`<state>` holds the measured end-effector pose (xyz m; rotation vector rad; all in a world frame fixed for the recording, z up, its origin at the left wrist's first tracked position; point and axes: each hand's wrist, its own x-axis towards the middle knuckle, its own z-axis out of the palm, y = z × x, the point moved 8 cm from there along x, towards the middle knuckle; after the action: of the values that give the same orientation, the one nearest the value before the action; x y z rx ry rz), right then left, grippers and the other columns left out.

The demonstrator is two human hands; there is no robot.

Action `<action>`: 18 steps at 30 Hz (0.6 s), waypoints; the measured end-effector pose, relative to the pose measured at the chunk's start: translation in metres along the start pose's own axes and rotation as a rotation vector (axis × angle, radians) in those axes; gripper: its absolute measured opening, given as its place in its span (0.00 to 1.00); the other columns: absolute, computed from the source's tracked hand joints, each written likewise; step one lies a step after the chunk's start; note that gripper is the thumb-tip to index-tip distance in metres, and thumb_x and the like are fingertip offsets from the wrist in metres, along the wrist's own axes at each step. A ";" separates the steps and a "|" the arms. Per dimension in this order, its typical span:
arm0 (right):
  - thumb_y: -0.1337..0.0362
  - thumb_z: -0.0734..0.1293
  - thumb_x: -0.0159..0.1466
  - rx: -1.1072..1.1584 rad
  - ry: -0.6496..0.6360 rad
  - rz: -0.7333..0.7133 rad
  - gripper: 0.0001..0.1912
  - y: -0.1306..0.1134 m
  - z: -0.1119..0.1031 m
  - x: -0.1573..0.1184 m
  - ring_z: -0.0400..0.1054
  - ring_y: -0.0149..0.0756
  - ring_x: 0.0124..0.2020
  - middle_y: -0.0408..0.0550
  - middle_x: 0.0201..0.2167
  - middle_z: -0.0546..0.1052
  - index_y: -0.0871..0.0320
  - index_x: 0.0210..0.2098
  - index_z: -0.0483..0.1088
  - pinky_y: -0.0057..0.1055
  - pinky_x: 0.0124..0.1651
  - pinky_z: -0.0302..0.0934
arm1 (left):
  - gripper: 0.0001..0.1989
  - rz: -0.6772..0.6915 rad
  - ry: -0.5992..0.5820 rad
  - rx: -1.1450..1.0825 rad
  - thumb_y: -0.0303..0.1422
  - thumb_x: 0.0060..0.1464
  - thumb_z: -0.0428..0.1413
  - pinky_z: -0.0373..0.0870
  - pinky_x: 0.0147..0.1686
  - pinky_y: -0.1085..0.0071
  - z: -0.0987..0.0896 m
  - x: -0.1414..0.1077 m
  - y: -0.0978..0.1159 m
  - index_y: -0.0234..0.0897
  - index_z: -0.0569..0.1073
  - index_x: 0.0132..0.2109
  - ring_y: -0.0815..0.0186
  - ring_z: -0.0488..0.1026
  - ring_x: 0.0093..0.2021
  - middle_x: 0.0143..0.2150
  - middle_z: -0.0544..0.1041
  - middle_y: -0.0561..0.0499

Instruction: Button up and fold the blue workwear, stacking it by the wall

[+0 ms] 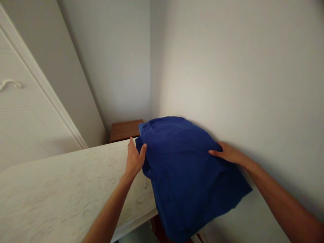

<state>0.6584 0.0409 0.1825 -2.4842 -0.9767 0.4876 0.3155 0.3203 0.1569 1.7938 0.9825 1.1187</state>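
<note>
A dark blue cloth garment (182,168) lies over the right end of a white marble-patterned top (76,182), with its lower part hanging past the front edge. Its exact kind I cannot make out. My left hand (135,158), with a ring on one finger, is at the garment's left edge, fingers stretched and thumb apart. The right edge of the cloth is in my right hand (227,153), thumb on the front and the other fingers hidden behind it.
Bare walls (240,67) meet in a corner behind the garment. At left stands a white wardrobe (32,91) with a curved handle (11,82). A brown wooden surface (126,129) sits beyond the white top. Partly hidden objects lie below its front edge.
</note>
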 end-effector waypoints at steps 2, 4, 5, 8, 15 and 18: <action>0.45 0.72 0.58 -0.122 0.168 -0.103 0.33 -0.030 -0.014 0.001 0.66 0.57 0.59 0.60 0.57 0.71 0.58 0.56 0.70 0.51 0.67 0.58 | 0.33 0.307 -0.088 0.148 0.45 0.63 0.49 0.41 0.71 0.49 0.015 0.006 0.038 0.30 0.59 0.69 0.50 0.41 0.75 0.74 0.52 0.34; 0.44 0.69 0.61 -0.163 0.260 -0.280 0.35 -0.077 -0.020 0.004 0.60 0.55 0.65 0.57 0.63 0.66 0.56 0.62 0.65 0.49 0.71 0.51 | 0.29 0.515 -0.246 0.276 0.45 0.66 0.46 0.39 0.72 0.50 0.041 0.006 0.064 0.34 0.65 0.66 0.53 0.40 0.76 0.73 0.55 0.38; 0.44 0.67 0.64 -0.179 0.266 -0.393 0.35 -0.105 -0.017 0.009 0.57 0.52 0.67 0.55 0.65 0.63 0.54 0.64 0.63 0.46 0.73 0.48 | 0.29 0.563 -0.342 0.321 0.47 0.66 0.46 0.39 0.72 0.49 0.057 0.004 0.069 0.34 0.67 0.65 0.52 0.41 0.75 0.73 0.57 0.39; 0.46 0.61 0.69 -0.290 0.234 -0.678 0.32 -0.188 0.008 0.039 0.52 0.44 0.70 0.51 0.68 0.60 0.56 0.67 0.60 0.40 0.75 0.43 | 0.35 0.544 -0.556 0.441 0.53 0.63 0.47 0.42 0.70 0.45 0.097 -0.005 0.060 0.30 0.67 0.66 0.46 0.50 0.73 0.70 0.61 0.34; 0.49 0.56 0.73 -0.485 0.060 -0.604 0.34 -0.267 0.092 0.183 0.38 0.47 0.75 0.59 0.72 0.48 0.65 0.70 0.56 0.44 0.75 0.33 | 0.42 0.591 -0.495 0.621 0.58 0.64 0.39 0.40 0.71 0.47 0.115 -0.025 0.026 0.26 0.58 0.70 0.48 0.49 0.73 0.72 0.55 0.33; 0.45 0.52 0.74 -0.493 -0.076 -0.505 0.35 -0.251 0.121 0.227 0.49 0.50 0.72 0.64 0.69 0.57 0.66 0.67 0.61 0.49 0.73 0.41 | 0.42 0.612 -0.472 0.600 0.58 0.64 0.39 0.41 0.72 0.48 0.112 -0.026 0.024 0.29 0.57 0.71 0.49 0.49 0.73 0.72 0.55 0.34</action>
<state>0.6202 0.3980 0.1686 -2.4811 -1.8733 0.1886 0.4167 0.2640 0.1362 2.8092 0.5073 0.6890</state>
